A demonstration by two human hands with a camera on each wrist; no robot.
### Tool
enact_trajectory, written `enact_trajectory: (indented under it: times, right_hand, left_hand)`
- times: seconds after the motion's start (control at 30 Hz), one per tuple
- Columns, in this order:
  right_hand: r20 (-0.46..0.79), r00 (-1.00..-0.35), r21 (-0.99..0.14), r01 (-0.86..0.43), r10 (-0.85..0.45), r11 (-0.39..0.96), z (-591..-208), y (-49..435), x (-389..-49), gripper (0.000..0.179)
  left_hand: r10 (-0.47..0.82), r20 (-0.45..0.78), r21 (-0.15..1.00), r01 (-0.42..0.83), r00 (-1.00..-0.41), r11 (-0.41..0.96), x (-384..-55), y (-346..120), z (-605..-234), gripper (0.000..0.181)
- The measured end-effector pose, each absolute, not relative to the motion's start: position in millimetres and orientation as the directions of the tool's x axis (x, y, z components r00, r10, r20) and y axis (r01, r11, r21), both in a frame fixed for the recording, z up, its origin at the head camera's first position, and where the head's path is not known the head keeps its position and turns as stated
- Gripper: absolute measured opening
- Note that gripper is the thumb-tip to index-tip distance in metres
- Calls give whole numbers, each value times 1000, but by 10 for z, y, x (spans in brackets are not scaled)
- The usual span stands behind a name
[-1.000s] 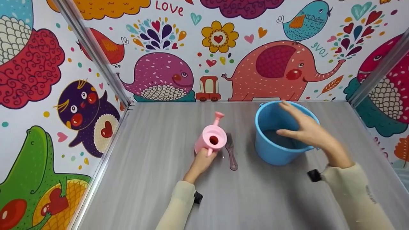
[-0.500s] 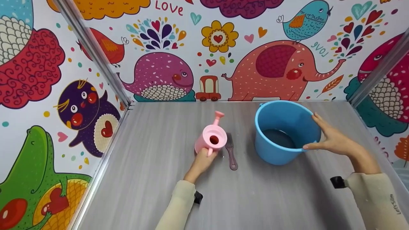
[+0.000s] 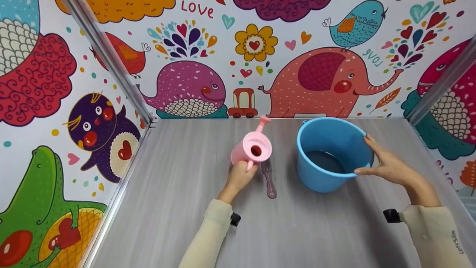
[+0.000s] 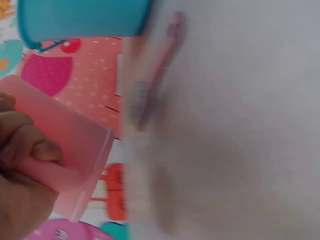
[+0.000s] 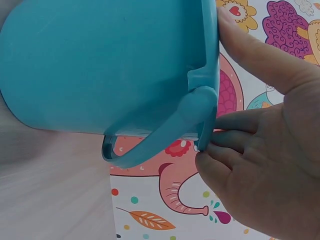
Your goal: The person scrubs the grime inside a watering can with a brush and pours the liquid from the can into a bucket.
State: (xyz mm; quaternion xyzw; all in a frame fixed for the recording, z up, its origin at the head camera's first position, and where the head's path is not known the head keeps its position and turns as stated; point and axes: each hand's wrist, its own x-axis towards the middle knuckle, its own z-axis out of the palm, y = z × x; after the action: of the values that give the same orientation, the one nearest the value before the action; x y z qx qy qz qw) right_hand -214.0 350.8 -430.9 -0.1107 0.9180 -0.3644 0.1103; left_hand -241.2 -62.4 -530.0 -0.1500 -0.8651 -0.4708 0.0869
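Observation:
My left hand (image 3: 237,178) grips a pink toy watering can (image 3: 243,149) by its handle, tilted with the spout toward the back wall. Its base is raised, and a dark red opening shows in its top. In the left wrist view, my curled fingers (image 4: 27,137) wrap the handle beside the can's body. On the right stands a light blue bucket (image 3: 318,180), upright. My right hand (image 3: 390,167) touches its right rim, thumb and fingers spread apart. The bucket's handle (image 5: 150,145) hangs down its side in the right wrist view.
A small mauve fork (image 3: 271,186) lies on the grey table (image 3: 167,186) between the watering can and the bucket. Printed cartoon walls (image 3: 245,74) with metal corner strips (image 3: 108,56) enclose the table at the back and sides.
My right hand has moved from over the bucket's opening to its right rim. My left hand has raised the watering can and shifted it slightly rightward and away from me.

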Motion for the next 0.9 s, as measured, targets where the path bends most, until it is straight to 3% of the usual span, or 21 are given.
enact_trajectory:
  times: [0.17, 0.37, 0.63, 0.9]
  right_hand:
    - [-125, -950, -694, -124, -287, 709, -4304, 3515, -2135, 115]
    - [-129, -948, -699, -122, -291, 705, -4303, 3516, -2138, 114]
    - [-119, -945, -707, -134, -303, 694, -4324, 3500, -2146, 113]
    - [-120, -945, -708, -133, -304, 693, -4312, 3517, -2144, 112]
  left_hand:
    - [255, 343, 663, 426, -904, 616, -2601, -454, -4855, 44]
    - [401, 314, 533, 510, -860, 676, -2745, -156, -4283, 39]
    - [577, 357, 80, 639, -735, 765, -2834, 245, -3743, 38]
    - [683, 362, -272, 629, -634, 728, -2868, 569, -3479, 42]
